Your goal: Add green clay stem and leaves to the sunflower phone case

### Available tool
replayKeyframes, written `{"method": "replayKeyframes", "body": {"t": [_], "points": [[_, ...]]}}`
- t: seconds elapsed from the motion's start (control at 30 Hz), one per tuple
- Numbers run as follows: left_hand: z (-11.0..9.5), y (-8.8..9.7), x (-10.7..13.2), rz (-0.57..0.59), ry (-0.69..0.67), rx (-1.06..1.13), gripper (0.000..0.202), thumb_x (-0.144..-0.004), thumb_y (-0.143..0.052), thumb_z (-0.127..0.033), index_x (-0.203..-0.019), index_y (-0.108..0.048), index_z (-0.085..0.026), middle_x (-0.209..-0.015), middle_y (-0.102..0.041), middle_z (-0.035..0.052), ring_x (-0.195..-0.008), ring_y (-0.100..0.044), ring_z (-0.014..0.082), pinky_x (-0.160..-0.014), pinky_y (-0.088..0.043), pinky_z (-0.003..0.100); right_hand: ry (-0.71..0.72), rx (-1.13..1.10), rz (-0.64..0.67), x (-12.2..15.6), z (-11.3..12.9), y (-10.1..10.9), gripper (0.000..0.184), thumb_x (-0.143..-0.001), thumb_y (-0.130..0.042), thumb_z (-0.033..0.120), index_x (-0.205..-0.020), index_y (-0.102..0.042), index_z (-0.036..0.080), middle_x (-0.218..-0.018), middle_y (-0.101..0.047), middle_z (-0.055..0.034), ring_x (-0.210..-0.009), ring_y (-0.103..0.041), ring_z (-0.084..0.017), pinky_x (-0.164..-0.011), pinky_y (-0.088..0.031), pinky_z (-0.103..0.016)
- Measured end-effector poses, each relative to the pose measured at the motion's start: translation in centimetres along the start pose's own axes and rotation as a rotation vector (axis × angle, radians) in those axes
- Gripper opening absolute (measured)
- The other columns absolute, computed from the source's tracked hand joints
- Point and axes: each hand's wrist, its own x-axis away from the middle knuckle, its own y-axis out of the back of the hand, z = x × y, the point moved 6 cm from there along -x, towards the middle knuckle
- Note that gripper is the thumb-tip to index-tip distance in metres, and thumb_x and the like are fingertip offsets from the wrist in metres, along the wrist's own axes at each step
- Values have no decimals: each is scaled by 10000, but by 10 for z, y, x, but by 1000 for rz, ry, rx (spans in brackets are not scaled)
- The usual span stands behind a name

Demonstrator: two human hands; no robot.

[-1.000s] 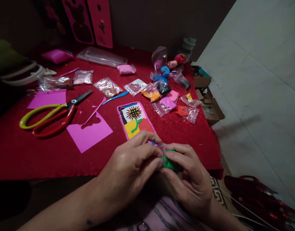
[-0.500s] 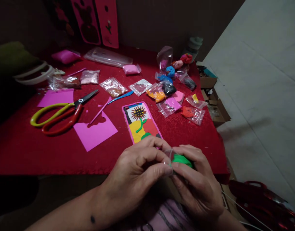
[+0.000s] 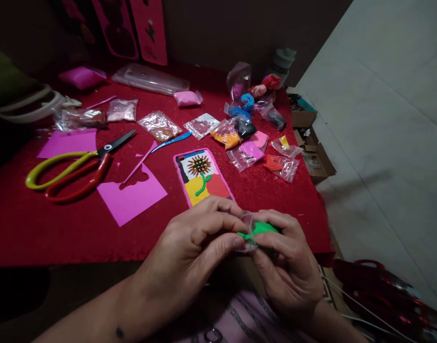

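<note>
Both my hands meet at the near edge of the red table (image 3: 43, 228). My right hand (image 3: 286, 267) is closed around a lump of green clay (image 3: 263, 227) in a small clear plastic bag (image 3: 249, 228). My left hand (image 3: 193, 247) pinches at the bag's opening, where a bit of green clay sticks out. Just beyond my fingers lies a pink phone case (image 3: 200, 176) decorated with a clay sunflower on coloured patches.
Scissors with yellow and red handles (image 3: 72, 166) lie at left beside pink paper pieces (image 3: 133, 195). Pink and blue modelling tools (image 3: 170, 141) lie mid-table. Several bags of coloured clay (image 3: 247, 138) crowd the back right. Cardboard boxes (image 3: 307, 143) sit off the table's right edge.
My hands have stayed together on the green clay bag; a small bit of clay now shows at the bag's mouth between my fingers. The view shifted slightly.
</note>
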Motion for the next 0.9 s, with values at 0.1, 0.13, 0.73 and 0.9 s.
{"method": "replayKeyframes", "body": {"t": [0.1,0.13,0.73,0.9], "points": [[-4,-2,0,46,-57,-89,162,-925,-634,-104,-969,-737,-221,-1010,-686,-5,-974,-673,86,-864,-525,129,10,-2,4,0,0,0,315,-835,-612,16,-1086,-590,204,-1113,-624,-87,-1024,-625,-216,-854,-579,-416],[-6,-3,0,65,-69,-124,157,-926,-626,-101,-971,-728,-212,-1019,-676,0,-967,-666,83,-863,-522,125,15,4,4,-1,0,1,317,-836,-609,15,-1089,-590,206,-1109,-626,-86,-1026,-623,-216,-858,-579,-418],[12,8,4,63,370,401,151,-922,-661,-247,-809,-752,-204,-1126,-679,15,-1095,-635,168,-874,-500,191,63,113,72,2,4,1,382,-859,-586,-28,-1179,-659,167,-1217,-537,-100,-1147,-554,-225,-1007,-474,-431],[17,9,8,-61,451,568,92,-880,-714,-270,-829,-751,-203,-934,-698,12,-757,-618,109,-671,-504,181,-43,37,-17,-1,-3,7,438,-863,-643,-18,-1228,-669,222,-1162,-609,-72,-1081,-595,-192,-944,-504,-352]]}}
